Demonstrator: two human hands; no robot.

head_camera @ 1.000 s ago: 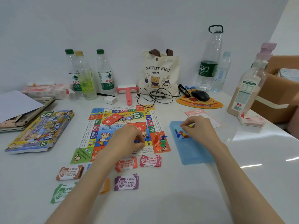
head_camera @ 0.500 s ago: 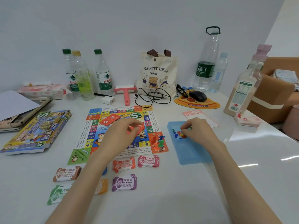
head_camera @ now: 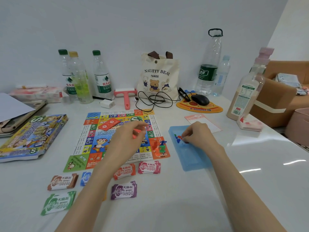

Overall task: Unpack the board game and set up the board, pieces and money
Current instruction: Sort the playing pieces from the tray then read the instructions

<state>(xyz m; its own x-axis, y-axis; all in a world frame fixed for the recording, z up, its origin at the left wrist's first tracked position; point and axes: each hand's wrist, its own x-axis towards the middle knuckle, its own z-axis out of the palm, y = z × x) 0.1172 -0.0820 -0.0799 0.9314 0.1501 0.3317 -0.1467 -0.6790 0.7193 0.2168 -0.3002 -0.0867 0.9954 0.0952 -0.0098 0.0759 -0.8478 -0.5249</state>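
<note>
Head view looks down on a glossy white table point(head_camera: 184, 206). The square paper board point(head_camera: 93, 136) lies flat in the middle, printed with coloured fields. A thin stack of red cards point(head_camera: 109, 123) lies tilted on its far part. Small plastic tokens point(head_camera: 159, 148), orange, green and blue, stand on its near right corner.

The left hand point(head_camera: 123, 143) hovers over the board centre, fingers curled and the thumb close to the forefinger. Something red shows just under them, but I cannot tell if the hand holds it.

Right of the board lies a flat rectangular tray point(head_camera: 192, 158) of pale blue translucent plastic. The right hand point(head_camera: 199, 136) rests on it, fingertips bent down and pinched narrow on small red and blue pieces point(head_camera: 177, 138) at its far end.

Paper money point(head_camera: 123, 190) lies in separate small stacks in front of the board: brown, green, blue, red, pink and purple, with notched edges. The flat cardboard box point(head_camera: 31, 136) lies left of the board.
</note>
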